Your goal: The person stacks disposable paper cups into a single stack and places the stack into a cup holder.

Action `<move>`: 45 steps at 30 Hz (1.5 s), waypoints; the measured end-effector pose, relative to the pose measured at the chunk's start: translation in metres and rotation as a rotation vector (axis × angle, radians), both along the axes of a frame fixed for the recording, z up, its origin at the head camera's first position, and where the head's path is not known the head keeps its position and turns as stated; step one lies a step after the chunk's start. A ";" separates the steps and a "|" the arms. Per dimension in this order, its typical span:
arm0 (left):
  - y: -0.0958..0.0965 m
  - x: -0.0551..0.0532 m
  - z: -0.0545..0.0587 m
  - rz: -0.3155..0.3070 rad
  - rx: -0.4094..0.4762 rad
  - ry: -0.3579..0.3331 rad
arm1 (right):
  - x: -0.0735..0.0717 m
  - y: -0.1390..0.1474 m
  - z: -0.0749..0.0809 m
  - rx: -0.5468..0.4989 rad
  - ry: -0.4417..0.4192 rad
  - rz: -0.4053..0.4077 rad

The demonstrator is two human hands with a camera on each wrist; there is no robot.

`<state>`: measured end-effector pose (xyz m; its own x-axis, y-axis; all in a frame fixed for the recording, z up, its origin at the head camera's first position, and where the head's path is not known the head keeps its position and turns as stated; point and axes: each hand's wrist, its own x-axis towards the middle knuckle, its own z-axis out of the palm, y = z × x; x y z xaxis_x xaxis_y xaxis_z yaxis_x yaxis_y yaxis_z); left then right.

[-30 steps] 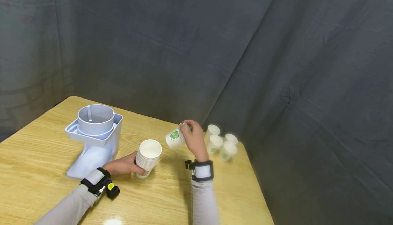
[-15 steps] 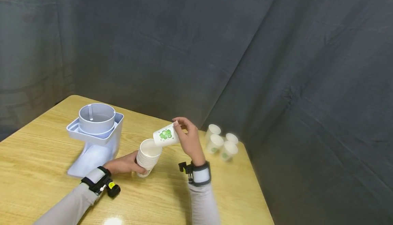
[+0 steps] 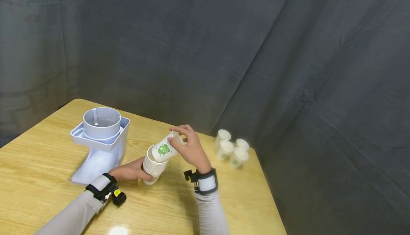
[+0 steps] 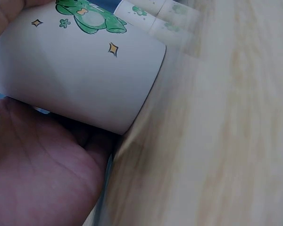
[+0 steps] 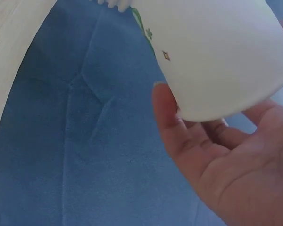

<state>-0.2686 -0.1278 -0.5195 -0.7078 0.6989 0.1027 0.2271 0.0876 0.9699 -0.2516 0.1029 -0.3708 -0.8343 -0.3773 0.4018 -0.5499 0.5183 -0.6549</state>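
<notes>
My left hand (image 3: 129,171) grips a stack of white paper cups (image 3: 154,171) by its lower part, fingers and thumb round the side. Up close in the left wrist view, the outer cup (image 4: 80,70) of that stack carries a green frog print and small stars. My right hand (image 3: 192,151) pinches a single paper cup (image 3: 164,148) at its rim, with the thumb on the near side. This cup is tilted, its base overlapping the open mouth of the stack. In the right wrist view the fingers (image 5: 172,125) curl at the single cup's rim.
Several white paper cups (image 3: 225,149) stand together near the table's right edge. Left of the stack is a pale plastic stand (image 3: 99,163) with a round tub (image 3: 101,127) in its squarish top. A dark curtain (image 3: 179,50) hangs behind the wooden table (image 3: 48,163).
My right hand has moved left with the single cup, bringing its base from beside the stack to the stack's mouth. The left hand and stack have stayed nearly still.
</notes>
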 end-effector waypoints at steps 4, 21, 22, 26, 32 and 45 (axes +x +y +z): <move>0.000 0.000 0.000 -0.009 -0.002 0.007 | 0.000 -0.002 -0.001 0.045 0.027 0.050; -0.001 0.001 0.002 -0.039 0.040 -0.018 | 0.005 -0.020 -0.006 0.130 0.116 0.229; -0.001 0.001 0.002 -0.040 0.041 -0.018 | 0.005 -0.021 -0.007 0.148 0.121 0.237; -0.002 0.002 0.003 -0.060 0.056 -0.006 | 0.005 -0.026 -0.010 0.219 0.136 0.253; -0.001 0.002 0.003 -0.063 0.053 -0.004 | 0.007 -0.027 -0.011 0.234 0.116 0.252; -0.003 0.003 0.002 -0.035 0.040 0.010 | 0.006 -0.035 -0.018 0.424 0.076 0.254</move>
<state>-0.2655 -0.1306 -0.5170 -0.6817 0.7184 0.1381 0.2394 0.0407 0.9701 -0.2453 0.0675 -0.3884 -0.6692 -0.7082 0.2251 -0.7313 0.5737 -0.3689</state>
